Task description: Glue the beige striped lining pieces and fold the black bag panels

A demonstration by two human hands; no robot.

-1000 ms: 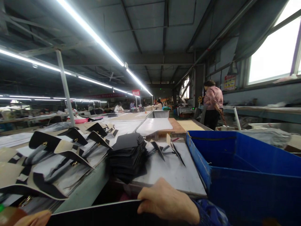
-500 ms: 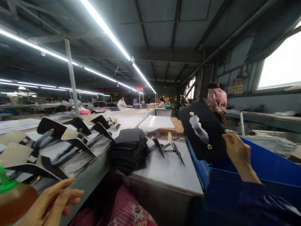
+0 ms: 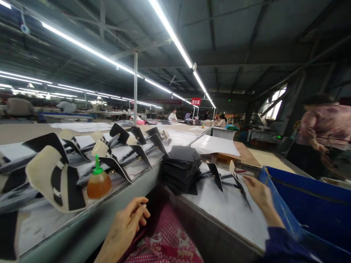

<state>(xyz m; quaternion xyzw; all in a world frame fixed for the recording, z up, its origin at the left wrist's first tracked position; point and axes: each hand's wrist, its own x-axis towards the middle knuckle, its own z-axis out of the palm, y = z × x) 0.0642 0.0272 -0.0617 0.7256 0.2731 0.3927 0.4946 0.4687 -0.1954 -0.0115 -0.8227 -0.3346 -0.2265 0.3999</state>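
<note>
My left hand hovers over my red checked lap, beside the grey table edge. Its fingers are loosely curled and apart, with nothing in them. My right hand lies stretched out on the white board. Its fingertips touch a standing black flap piece with a pale backing, and no grip shows. A second black flap piece stands just left of it. A stack of black cut pieces sits at the board's far left corner. The blue bin is right of my right hand.
A squeeze bottle of amber liquid with a green cap stands on the left table among rows of black and cream flaps. A steel post rises behind. A person in a pink top works at right; others sit far back.
My right hand held a black piece up over the blue bin; now it is down on the white board without it. The view has swung left. My left hand moved toward my lap.
</note>
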